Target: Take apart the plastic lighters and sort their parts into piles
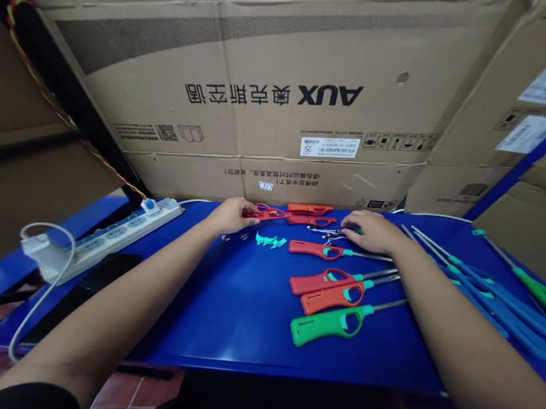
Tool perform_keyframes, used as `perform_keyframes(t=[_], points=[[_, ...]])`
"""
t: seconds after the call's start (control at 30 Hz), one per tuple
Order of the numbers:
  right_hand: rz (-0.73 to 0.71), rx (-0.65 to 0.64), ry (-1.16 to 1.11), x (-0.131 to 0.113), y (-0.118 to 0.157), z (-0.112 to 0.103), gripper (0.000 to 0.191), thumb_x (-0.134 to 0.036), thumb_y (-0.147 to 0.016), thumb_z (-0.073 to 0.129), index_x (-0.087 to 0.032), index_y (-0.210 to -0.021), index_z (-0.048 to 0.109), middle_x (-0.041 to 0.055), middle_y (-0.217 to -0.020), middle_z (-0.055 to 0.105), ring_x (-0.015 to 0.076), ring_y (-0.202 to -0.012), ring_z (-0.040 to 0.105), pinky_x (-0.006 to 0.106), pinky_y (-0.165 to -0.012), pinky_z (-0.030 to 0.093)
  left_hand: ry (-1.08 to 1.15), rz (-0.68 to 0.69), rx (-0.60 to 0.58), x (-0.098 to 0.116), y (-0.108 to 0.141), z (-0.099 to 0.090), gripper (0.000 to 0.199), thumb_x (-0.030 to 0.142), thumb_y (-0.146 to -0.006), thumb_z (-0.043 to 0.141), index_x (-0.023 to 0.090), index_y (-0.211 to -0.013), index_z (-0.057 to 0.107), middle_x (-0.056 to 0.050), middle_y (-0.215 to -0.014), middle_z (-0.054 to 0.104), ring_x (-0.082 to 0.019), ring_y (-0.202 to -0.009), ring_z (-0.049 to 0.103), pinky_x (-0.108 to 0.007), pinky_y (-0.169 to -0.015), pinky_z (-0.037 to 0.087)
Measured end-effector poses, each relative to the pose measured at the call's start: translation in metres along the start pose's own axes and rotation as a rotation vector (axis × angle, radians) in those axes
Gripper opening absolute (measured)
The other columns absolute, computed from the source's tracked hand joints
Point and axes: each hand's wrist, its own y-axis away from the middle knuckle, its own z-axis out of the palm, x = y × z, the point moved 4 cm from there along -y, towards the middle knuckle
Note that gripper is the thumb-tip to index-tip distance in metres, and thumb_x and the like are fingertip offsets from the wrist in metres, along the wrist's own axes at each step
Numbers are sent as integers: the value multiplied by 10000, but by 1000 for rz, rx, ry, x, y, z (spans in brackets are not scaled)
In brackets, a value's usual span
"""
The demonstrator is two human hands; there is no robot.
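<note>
At the back of the blue table, my left hand [231,216] has its thumb and fingers closed around the end of a red lighter casing [272,213]. More orange-red casing pieces [309,209] lie just right of it. My right hand [371,231] reaches to the small wired parts [325,231], fingers curled over something dark green that is mostly hidden. Between the hands is a small pile of teal plastic pieces [270,240]. Tiny metal bits [244,236] lie below my left hand. Nearer me are long-nosed lighters: red [312,249], orange [326,299] and green [321,328].
Blue lighters [501,300] and a green one [544,295] lie at the right, beyond my right forearm. A white power strip [118,234] with plugs and a cable stands at the left, beside a dark flat object [83,292]. A cardboard wall [279,49] closes the back.
</note>
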Motion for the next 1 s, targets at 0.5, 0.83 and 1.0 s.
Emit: perform_keyframes(t=[0.5,0.83,1.0], points=[[11,-32,74,2,1,0,245,-330,-917,509,-202,-954,714,96,-1040,715,249,-940,647,348,-817,470,-199,-72,-41,-19,0,7,264,323,-805,633,267,-1032,756,-78,-1039,746,-278,-984,670,-352,-853,507],[-3,-42,79,-4,2,1,268,-338,-921,503,-206,-993,724,104,-1070,719,263,-974,654,370,-850,476,-138,-29,-38,-25,7,10,308,297,-821,623,284,-1099,753,-63,-1161,731,-274,-1108,644,-372,-986,470],[1,-45,74,-2,1,2,282,-344,-923,498,-208,-1022,724,100,-1095,716,260,-999,650,370,-879,478,-69,13,-63,-26,9,8,308,261,-810,631,274,-1093,754,-55,-1152,734,-253,-1071,662,-353,-959,483]])
